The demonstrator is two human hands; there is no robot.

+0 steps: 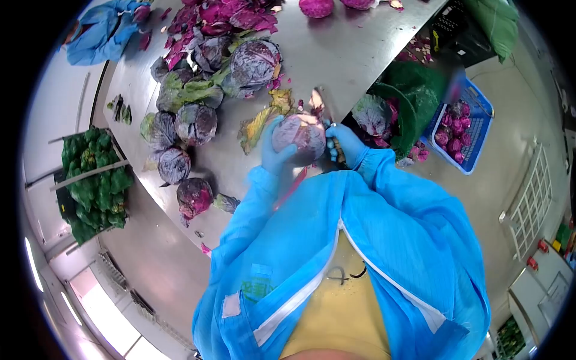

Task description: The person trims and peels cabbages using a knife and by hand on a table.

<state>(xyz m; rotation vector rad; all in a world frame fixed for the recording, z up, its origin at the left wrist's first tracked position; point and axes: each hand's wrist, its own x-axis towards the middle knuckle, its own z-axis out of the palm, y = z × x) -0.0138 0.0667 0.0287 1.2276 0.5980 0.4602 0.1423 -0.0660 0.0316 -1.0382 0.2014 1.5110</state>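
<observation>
Two gloved hands (278, 147) (348, 144), round veined cabbage (300, 139), apparently metal knife (330, 112)

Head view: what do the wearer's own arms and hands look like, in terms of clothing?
The left hand and right hand wear blue gloves. The left sleeve and right sleeve are long, loose and creased, in a bright sky blue, reaching down to the gloves.
</observation>
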